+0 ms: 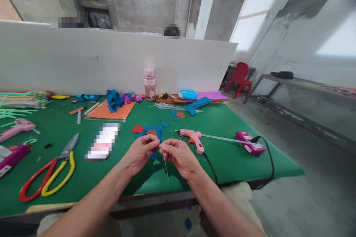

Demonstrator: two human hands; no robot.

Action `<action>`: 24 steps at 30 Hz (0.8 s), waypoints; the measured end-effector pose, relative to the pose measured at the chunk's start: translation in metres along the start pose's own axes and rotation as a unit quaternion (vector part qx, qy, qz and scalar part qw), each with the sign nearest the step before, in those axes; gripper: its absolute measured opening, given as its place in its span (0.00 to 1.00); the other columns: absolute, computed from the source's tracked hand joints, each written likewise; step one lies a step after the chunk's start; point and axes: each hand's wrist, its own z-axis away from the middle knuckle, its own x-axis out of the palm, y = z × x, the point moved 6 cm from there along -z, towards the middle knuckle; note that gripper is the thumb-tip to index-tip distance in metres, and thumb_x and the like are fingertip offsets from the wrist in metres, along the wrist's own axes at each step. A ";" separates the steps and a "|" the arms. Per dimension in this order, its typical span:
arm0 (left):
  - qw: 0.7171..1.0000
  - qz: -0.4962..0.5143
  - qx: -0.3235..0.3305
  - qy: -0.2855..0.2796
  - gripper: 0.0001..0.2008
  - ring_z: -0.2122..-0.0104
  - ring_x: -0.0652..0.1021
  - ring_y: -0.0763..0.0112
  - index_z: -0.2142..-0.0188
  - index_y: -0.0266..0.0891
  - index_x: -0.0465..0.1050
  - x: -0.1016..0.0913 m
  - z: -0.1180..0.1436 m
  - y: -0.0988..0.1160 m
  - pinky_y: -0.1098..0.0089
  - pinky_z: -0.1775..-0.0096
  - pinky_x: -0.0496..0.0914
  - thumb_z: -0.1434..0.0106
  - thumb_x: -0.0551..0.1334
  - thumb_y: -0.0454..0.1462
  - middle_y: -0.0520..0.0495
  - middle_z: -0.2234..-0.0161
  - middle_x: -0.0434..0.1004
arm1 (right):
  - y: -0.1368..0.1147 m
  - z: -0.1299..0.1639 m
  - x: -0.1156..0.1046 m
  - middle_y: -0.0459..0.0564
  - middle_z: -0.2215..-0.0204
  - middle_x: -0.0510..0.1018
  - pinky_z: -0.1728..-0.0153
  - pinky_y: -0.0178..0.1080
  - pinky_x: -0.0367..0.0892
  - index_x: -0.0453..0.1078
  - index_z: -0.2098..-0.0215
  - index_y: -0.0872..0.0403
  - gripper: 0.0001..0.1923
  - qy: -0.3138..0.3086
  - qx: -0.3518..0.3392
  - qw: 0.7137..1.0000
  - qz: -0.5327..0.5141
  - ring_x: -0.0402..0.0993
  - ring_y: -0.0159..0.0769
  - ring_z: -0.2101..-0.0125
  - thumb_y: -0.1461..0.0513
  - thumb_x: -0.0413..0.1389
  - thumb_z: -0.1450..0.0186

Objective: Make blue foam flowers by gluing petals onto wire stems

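My left hand [142, 154] and my right hand [180, 156] meet above the front of the green table, thumbs and fingertips pinched together. A thin wire [167, 173] hangs below the fingertips, and my right hand is closed on it. Whatever the left fingertips pinch is too small and covered to make out. Just beyond the hands lie blue pieces [159, 130] of felt-like material, a brown piece [151, 132] and a red piece [138, 129]. To the right rests a pink hot glue gun [194, 139], its clear glue stick [219, 138] sticking out behind.
Red-and-yellow-handled scissors [59, 166] and a second pink glue gun [19, 127] lie left. A purple power strip [250, 143] with a black cable sits right. Blue flowers [115, 100], a pink bottle [150, 85] and a white partition [111, 59] stand at the back.
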 end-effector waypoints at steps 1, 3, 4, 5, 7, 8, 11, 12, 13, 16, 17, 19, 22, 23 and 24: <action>1.000 0.006 -0.004 0.001 0.09 0.78 0.69 0.78 0.78 0.34 0.70 0.000 0.000 0.000 0.76 0.73 0.62 0.54 0.69 0.36 0.53 0.80 0.68 | 0.000 0.000 0.000 0.44 0.80 0.73 0.78 0.29 0.59 0.71 0.77 0.57 0.09 -0.010 0.005 1.000 -0.010 0.63 0.22 0.82 0.60 0.63 0.51; 1.000 0.008 -0.012 0.004 0.09 0.78 0.69 0.79 0.78 0.34 0.71 0.001 0.001 0.001 0.76 0.73 0.62 0.55 0.69 0.36 0.53 0.80 0.69 | 0.001 -0.001 -0.001 0.44 0.79 0.74 0.78 0.28 0.59 0.72 0.76 0.57 0.09 -0.019 0.009 1.000 -0.021 0.63 0.22 0.82 0.60 0.64 0.51; 1.000 0.005 -0.015 0.005 0.09 0.77 0.69 0.78 0.77 0.34 0.72 0.001 0.001 0.001 0.76 0.72 0.63 0.55 0.69 0.36 0.52 0.80 0.70 | 0.000 -0.001 -0.002 0.44 0.79 0.74 0.78 0.28 0.59 0.72 0.76 0.57 0.09 -0.017 0.007 1.000 -0.023 0.63 0.22 0.82 0.60 0.64 0.51; 1.000 0.000 -0.017 0.005 0.09 0.76 0.70 0.77 0.76 0.34 0.73 0.001 0.001 0.001 0.75 0.71 0.63 0.55 0.70 0.36 0.51 0.79 0.71 | 0.000 -0.002 -0.003 0.44 0.79 0.74 0.77 0.28 0.60 0.72 0.76 0.58 0.09 -0.012 0.003 1.000 -0.021 0.63 0.22 0.81 0.60 0.64 0.51; 1.000 -0.011 -0.015 0.003 0.09 0.75 0.71 0.76 0.74 0.34 0.74 0.001 0.001 0.000 0.74 0.70 0.64 0.56 0.70 0.35 0.51 0.78 0.72 | 0.000 -0.002 -0.004 0.43 0.80 0.73 0.78 0.28 0.59 0.71 0.76 0.58 0.09 0.000 -0.005 1.000 -0.011 0.63 0.22 0.82 0.60 0.64 0.51; 1.000 -0.017 -0.011 0.000 0.09 0.75 0.71 0.76 0.75 0.34 0.74 0.001 0.001 -0.001 0.74 0.69 0.64 0.55 0.69 0.35 0.51 0.78 0.72 | 0.000 -0.002 -0.004 0.43 0.81 0.73 0.78 0.28 0.59 0.71 0.76 0.58 0.09 0.003 -0.007 1.000 -0.004 0.63 0.22 0.82 0.60 0.64 0.51; 0.998 -0.055 0.013 -0.004 0.07 0.75 0.71 0.75 0.76 0.35 0.73 0.000 -0.001 0.002 0.73 0.68 0.64 0.53 0.68 0.37 0.51 0.78 0.72 | -0.001 -0.002 -0.004 0.43 0.81 0.73 0.79 0.29 0.58 0.71 0.77 0.58 0.10 0.005 -0.007 1.000 0.004 0.63 0.22 0.82 0.59 0.64 0.52; 0.996 -0.082 0.026 0.000 0.07 0.75 0.71 0.75 0.77 0.35 0.74 -0.001 -0.001 0.005 0.73 0.67 0.64 0.53 0.68 0.37 0.51 0.78 0.72 | -0.003 -0.002 -0.005 0.43 0.81 0.73 0.78 0.29 0.58 0.71 0.77 0.57 0.10 0.008 -0.009 1.000 0.000 0.63 0.22 0.82 0.59 0.64 0.52; 0.992 -0.115 0.040 0.007 0.07 0.74 0.71 0.74 0.77 0.36 0.74 -0.003 -0.001 0.010 0.73 0.67 0.64 0.52 0.67 0.38 0.50 0.78 0.73 | -0.005 -0.002 -0.007 0.43 0.80 0.73 0.78 0.29 0.59 0.71 0.77 0.57 0.10 0.015 -0.013 1.000 -0.006 0.63 0.22 0.82 0.59 0.64 0.52; 0.966 -0.243 0.081 0.037 0.08 0.74 0.71 0.72 0.78 0.37 0.75 -0.011 -0.001 0.026 0.72 0.66 0.63 0.48 0.63 0.39 0.49 0.78 0.74 | -0.019 -0.002 -0.016 0.42 0.80 0.72 0.77 0.28 0.59 0.70 0.77 0.57 0.11 0.048 -0.047 0.998 -0.010 0.63 0.22 0.81 0.59 0.64 0.52; 0.954 -0.285 0.084 0.047 0.08 0.73 0.72 0.70 0.77 0.37 0.75 -0.015 -0.002 0.030 0.72 0.66 0.64 0.47 0.62 0.39 0.48 0.78 0.75 | -0.024 -0.002 -0.019 0.42 0.79 0.72 0.77 0.28 0.59 0.70 0.77 0.57 0.11 0.056 -0.060 0.997 -0.003 0.63 0.22 0.81 0.59 0.64 0.52; 0.929 -0.353 0.098 0.051 0.07 0.72 0.73 0.67 0.74 0.39 0.77 -0.022 -0.003 0.038 0.71 0.65 0.63 0.48 0.61 0.37 0.47 0.76 0.76 | -0.031 -0.002 -0.024 0.42 0.79 0.73 0.78 0.29 0.59 0.70 0.78 0.56 0.11 0.061 -0.072 0.995 0.014 0.62 0.22 0.81 0.58 0.64 0.52; 0.889 -0.422 0.157 0.079 0.09 0.72 0.72 0.67 0.77 0.41 0.76 -0.033 -0.001 0.054 0.71 0.67 0.62 0.54 0.58 0.30 0.50 0.76 0.75 | -0.035 -0.001 -0.027 0.42 0.79 0.73 0.77 0.29 0.60 0.70 0.77 0.56 0.11 0.062 -0.069 0.995 0.031 0.62 0.22 0.81 0.58 0.64 0.53; 0.877 -0.438 0.172 0.095 0.09 0.75 0.70 0.69 0.81 0.40 0.73 -0.036 0.001 0.060 0.72 0.70 0.60 0.55 0.55 0.29 0.51 0.78 0.73 | -0.036 -0.001 -0.028 0.42 0.79 0.73 0.77 0.29 0.60 0.70 0.77 0.56 0.11 0.063 -0.068 0.995 0.036 0.62 0.22 0.81 0.58 0.64 0.53; 0.868 -0.450 0.179 0.108 0.10 0.78 0.67 0.71 0.85 0.40 0.70 -0.039 0.002 0.064 0.72 0.72 0.58 0.56 0.53 0.28 0.52 0.82 0.69 | -0.036 -0.001 -0.029 0.42 0.79 0.73 0.77 0.29 0.60 0.70 0.77 0.56 0.11 0.064 -0.067 0.995 0.040 0.62 0.22 0.81 0.58 0.64 0.53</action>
